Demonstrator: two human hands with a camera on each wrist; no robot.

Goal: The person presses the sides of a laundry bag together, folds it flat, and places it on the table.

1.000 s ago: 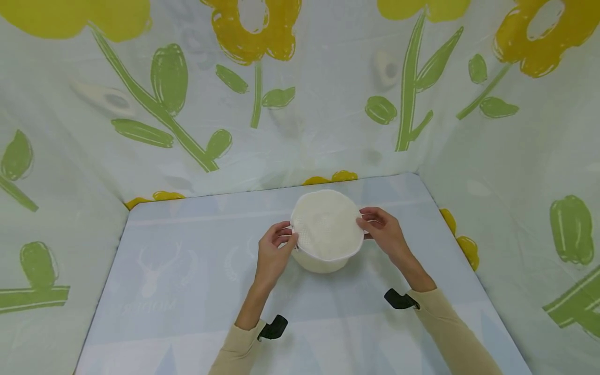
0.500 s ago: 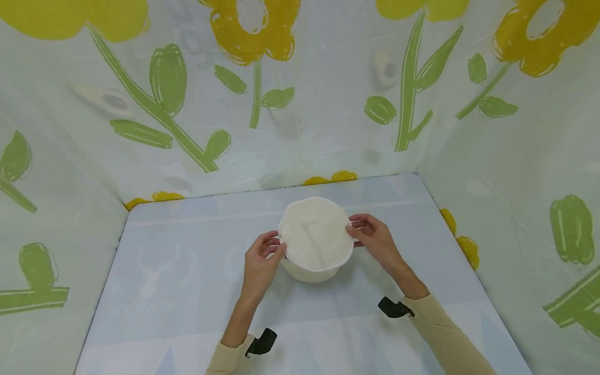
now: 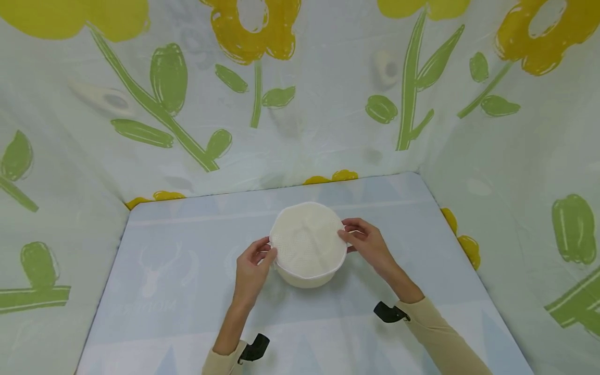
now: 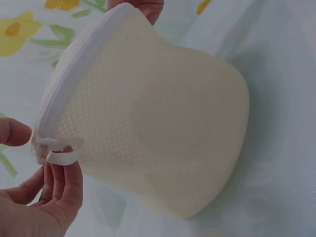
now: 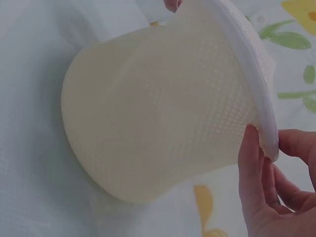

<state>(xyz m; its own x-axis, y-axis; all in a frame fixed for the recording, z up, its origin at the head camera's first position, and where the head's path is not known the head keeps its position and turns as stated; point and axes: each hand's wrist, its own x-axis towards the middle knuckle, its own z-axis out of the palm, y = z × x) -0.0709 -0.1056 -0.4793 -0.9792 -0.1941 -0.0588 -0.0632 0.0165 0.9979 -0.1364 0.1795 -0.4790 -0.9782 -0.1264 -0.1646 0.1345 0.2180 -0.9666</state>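
Observation:
A cream mesh laundry bag (image 3: 307,242), round and tub-shaped, stands between my hands over the table in the head view. Its flat lid faces up, and a white zipper band (image 4: 81,69) runs round the rim. On the near-left side my left hand (image 3: 250,271) pinches the rim between thumb and fingers. Right by those fingers a small white loop (image 4: 64,157) shows in the left wrist view. Opposite, my right hand (image 3: 372,247) pinches the rim, thumb on the lid side and fingers on the mesh wall. What the bag contains is hidden.
The table (image 3: 178,291) has a pale blue and white cover with a deer print. Behind it and along both sides hangs a white curtain (image 3: 323,104) with yellow flowers and green leaves. Beige sleeves (image 3: 440,333) reach in from the near edge.
Both hands have moved left and a little toward the near edge, bringing the mesh laundry bag along. Their grip on the rim stays the same.

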